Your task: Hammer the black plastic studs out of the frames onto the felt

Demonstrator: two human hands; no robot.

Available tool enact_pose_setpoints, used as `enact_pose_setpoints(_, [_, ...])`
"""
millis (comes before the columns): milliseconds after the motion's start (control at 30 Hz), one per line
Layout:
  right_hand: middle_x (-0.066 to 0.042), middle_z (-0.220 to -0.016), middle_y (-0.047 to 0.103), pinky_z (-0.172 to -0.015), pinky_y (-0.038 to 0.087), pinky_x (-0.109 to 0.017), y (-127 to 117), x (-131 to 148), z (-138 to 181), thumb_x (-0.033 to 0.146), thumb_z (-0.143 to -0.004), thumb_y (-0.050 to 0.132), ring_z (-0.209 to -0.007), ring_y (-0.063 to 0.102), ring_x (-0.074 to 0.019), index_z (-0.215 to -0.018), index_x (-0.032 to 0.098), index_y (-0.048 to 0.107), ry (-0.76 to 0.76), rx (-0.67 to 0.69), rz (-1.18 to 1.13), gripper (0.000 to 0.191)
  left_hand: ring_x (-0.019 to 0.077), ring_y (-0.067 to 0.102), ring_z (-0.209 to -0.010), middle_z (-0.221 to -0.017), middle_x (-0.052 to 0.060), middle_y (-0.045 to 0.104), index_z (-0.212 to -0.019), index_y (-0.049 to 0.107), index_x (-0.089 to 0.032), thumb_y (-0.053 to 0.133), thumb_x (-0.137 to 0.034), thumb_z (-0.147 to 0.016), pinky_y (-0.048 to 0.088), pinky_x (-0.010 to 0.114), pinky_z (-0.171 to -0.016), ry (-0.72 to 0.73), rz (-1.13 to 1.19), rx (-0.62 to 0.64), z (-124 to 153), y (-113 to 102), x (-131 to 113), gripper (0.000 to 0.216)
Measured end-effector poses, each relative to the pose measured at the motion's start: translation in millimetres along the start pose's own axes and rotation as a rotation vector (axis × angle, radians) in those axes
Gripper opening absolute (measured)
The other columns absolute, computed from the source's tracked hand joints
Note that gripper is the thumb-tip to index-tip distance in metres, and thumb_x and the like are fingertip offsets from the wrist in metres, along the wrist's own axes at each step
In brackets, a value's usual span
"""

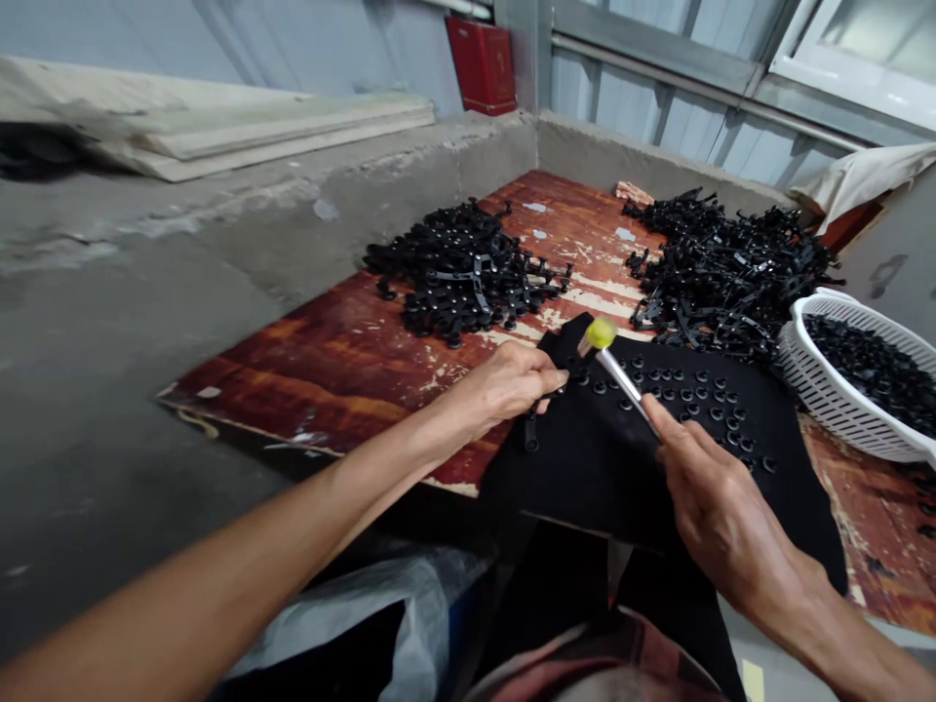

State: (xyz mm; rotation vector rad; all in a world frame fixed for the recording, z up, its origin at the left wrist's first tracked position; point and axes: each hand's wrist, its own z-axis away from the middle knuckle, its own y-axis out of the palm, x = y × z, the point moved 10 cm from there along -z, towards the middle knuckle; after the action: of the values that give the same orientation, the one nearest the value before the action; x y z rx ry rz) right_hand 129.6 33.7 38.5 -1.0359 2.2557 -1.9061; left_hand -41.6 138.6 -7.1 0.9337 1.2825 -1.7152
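Note:
My right hand (713, 497) is closed round the silver handle of a small hammer (625, 380), whose blurred head has a yellow-green face. That head is raised near the fingertips of my left hand (516, 378). Pinched in the left fingers is a black jointed plastic part (531, 434), one end hanging below them; the fingers hide the rest. Both hands are over a black cloth (585, 478). Several small round black pieces (687, 394) lie in loose rows on the cloth, between the two hands and beyond the right one.
A heap of black jointed parts (468, 278) lies on the worn red-brown board (292, 361); a larger black heap (731, 263) is at back right. The white basket (852, 390) at right holds small black pieces. A concrete ledge (351, 205) borders the board, with a red box (483, 66) on it.

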Motion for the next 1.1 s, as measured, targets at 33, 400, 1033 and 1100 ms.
enact_pose_setpoints(33, [-0.009,-0.091,0.06,-0.055,0.053,-0.029,-3.6,-0.3,0.0,0.001,-0.088,0.035,-0.063,0.059,-0.0177,-0.153,0.014,0.03,-0.003,-0.036,-0.024,0.066,0.0061,0.032,-0.038,-0.042,-0.003,0.049,-0.049,0.054,-0.017,0.059,-0.03,-0.071,0.02,0.02,-0.041,-0.003,-0.002,0.005,0.0,0.8,-0.3,0.026])
enact_pose_setpoints(400, [-0.007,-0.087,0.058,-0.049,0.05,-0.029,-7.0,-1.3,3.0,-0.001,-0.086,0.036,-0.055,0.056,-0.0173,-0.153,0.018,0.033,-0.009,-0.057,0.07,0.069,0.0055,0.032,-0.037,-0.04,-0.002,0.047,-0.045,0.052,-0.016,0.059,-0.024,-0.072,0.019,0.021,-0.041,0.03,-0.025,0.023,-2.7,1.1,-4.7,0.029])
enact_pose_setpoints(1033, [0.003,-0.079,0.055,-0.036,0.037,-0.019,20.6,-41.7,42.5,0.051,-0.094,0.053,-0.043,0.043,-0.0072,-0.145,0.028,0.045,0.617,-0.097,-0.945,0.057,0.0049,0.035,-0.041,-0.045,-0.005,0.046,-0.068,0.064,-0.011,0.069,-0.04,-0.071,0.023,0.017,-0.042,-0.108,0.279,0.216,23.6,-3.4,7.9,0.029])
enact_pose_setpoints(1100, [0.004,-0.076,0.053,-0.035,0.037,-0.018,29.8,-41.3,48.7,0.055,-0.091,0.057,-0.043,0.042,-0.0063,-0.14,0.025,0.048,0.661,-0.067,-1.03,0.059,0.0041,0.034,-0.041,-0.044,-0.005,0.045,-0.069,0.065,-0.011,0.072,-0.043,-0.068,0.022,0.017,-0.043,-0.116,0.292,0.23,30.7,-2.4,6.6,0.033])
